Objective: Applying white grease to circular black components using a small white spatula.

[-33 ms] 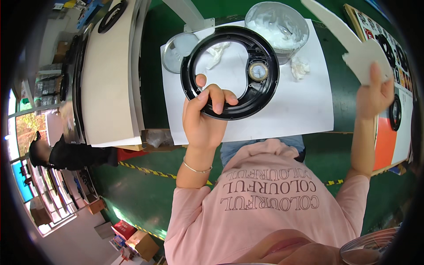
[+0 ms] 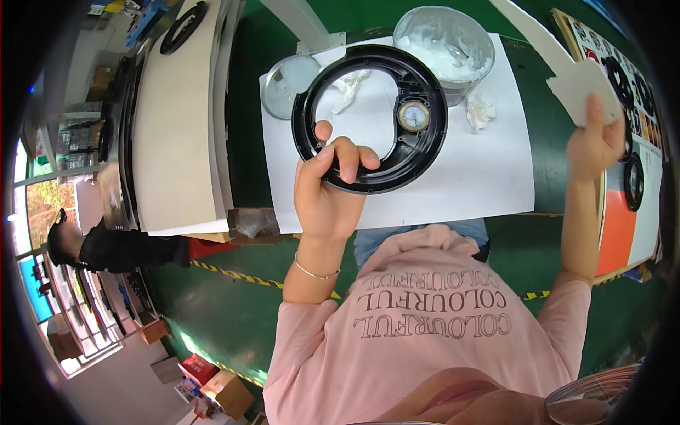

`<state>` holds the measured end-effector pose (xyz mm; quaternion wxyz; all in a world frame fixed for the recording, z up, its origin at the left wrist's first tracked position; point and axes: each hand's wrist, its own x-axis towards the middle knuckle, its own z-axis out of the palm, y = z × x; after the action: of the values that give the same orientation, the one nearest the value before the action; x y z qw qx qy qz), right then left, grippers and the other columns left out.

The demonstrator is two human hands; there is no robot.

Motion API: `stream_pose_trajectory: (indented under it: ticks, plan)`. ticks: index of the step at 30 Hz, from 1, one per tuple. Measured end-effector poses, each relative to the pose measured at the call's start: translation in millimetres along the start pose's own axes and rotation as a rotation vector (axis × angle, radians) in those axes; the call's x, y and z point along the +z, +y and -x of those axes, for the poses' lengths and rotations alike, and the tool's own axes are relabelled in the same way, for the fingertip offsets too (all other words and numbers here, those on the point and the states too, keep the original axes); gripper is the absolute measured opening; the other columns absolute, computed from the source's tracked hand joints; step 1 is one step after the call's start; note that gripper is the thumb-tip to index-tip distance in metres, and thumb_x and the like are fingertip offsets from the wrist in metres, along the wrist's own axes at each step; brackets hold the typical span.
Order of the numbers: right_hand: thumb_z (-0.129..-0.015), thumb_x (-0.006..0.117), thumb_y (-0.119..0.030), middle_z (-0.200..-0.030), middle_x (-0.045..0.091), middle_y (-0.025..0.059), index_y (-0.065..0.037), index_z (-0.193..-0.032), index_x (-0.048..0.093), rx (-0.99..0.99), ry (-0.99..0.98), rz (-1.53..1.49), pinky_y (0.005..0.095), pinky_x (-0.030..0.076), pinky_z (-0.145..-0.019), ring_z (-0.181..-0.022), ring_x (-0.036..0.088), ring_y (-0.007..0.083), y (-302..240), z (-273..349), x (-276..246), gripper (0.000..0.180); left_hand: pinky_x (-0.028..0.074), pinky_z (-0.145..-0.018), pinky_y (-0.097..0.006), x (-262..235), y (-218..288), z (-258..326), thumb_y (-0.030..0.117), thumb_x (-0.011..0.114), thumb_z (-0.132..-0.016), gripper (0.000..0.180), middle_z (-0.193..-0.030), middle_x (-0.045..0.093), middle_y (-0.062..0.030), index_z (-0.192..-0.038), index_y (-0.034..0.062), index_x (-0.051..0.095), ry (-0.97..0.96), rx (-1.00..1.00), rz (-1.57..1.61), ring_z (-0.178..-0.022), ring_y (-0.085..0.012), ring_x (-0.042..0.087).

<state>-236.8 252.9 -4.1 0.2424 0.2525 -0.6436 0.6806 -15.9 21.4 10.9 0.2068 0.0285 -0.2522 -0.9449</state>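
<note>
My left hand [image 2: 331,188] grips the lower left rim of a black ring-shaped plastic housing [image 2: 425,156], raised over the white sheet [image 2: 474,177]. A round metal insert [image 2: 414,115] sits in the housing's right side. Out to the right, my right hand [image 2: 596,145] pinches the wide end of a flat white spatula-like piece [image 2: 575,85]; its narrow part runs up and left past the picture's edge. Behind the housing stands a clear tub [image 2: 464,85] of white paste [image 2: 450,53]. A round translucent lid [image 2: 280,95] lies to the left, partly covered by the ring.
Crumpled tissue [image 2: 480,112] lies beside the tub. A grey metal post [image 2: 301,25] rises at the back. Stacked pale boards [image 2: 177,127] carry a black ring [image 2: 183,28] on the left. More black rings [image 2: 634,183] lie on a printed board at right. A person [image 2: 120,248] is far left.
My right hand has shifted slightly left and down with the white piece, which has tilted a little. The left hand and housing are almost still.
</note>
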Motion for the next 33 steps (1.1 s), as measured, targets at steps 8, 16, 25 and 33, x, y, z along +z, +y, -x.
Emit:
stream_pose_trajectory:
  ticks: [8, 16, 25, 33]
  plan:
    - [-0.073, 0.054, 0.000, -0.092, 0.062, 0.0094, -0.005, -0.093, 0.061, -0.626, -0.115, 0.499, 0.0287, 0.048, -0.071, -0.083, 0.060, 0.0203, 84.1, -21.9, 9.5, 0.022, 0.036, -0.072, -0.032, 30.9, -34.7, -8.2, 0.011, 0.042, -0.082, 0.014, -0.063, 0.040, -0.0047, -0.095, 0.0107, 0.038, -0.016, -0.170, -0.069, -0.070, -0.0211, 0.044]
    - [-0.058, 0.061, 0.004, -0.084, 0.063, 0.0049, -0.009, -0.086, 0.061, -0.607, 0.000, 0.285, 0.0300, 0.050, -0.062, -0.073, 0.061, 0.0212, 80.2, -25.1, 2.4, 0.030, 0.040, -0.080, -0.039, 95.4, -149.6, -34.1, 0.005, 0.046, -0.081, 0.020, -0.074, 0.049, -0.0104, -0.098, 0.0066, 0.038, -0.218, -0.695, -0.339, -0.081, -0.0275, 0.053]
    - [-0.065, 0.062, -0.008, -0.073, 0.062, 0.0016, -0.013, -0.082, 0.060, -0.565, 0.013, 0.269, 0.0271, 0.047, -0.051, -0.062, 0.059, 0.0174, 76.4, -31.5, -4.2, 0.018, 0.045, -0.078, -0.040, 177.6, -312.2, -60.9, 0.007, 0.044, -0.083, 0.022, -0.082, 0.053, -0.0100, -0.104, 0.0043, 0.039, -0.360, -1.024, -0.309, -0.084, -0.0228, 0.055]
    - [-0.066, 0.062, -0.008, -0.073, 0.061, 0.0013, -0.013, -0.083, 0.061, -0.513, -0.055, 0.222, 0.0270, 0.048, -0.053, -0.065, 0.060, 0.0169, 83.4, -32.2, 3.5, 0.018, 0.044, -0.070, -0.040, 224.9, -443.7, -46.6, 0.016, 0.041, -0.087, 0.010, -0.081, 0.052, -0.0047, -0.094, 0.0152, 0.035, -0.472, -1.261, -0.329, -0.080, -0.0169, 0.055]
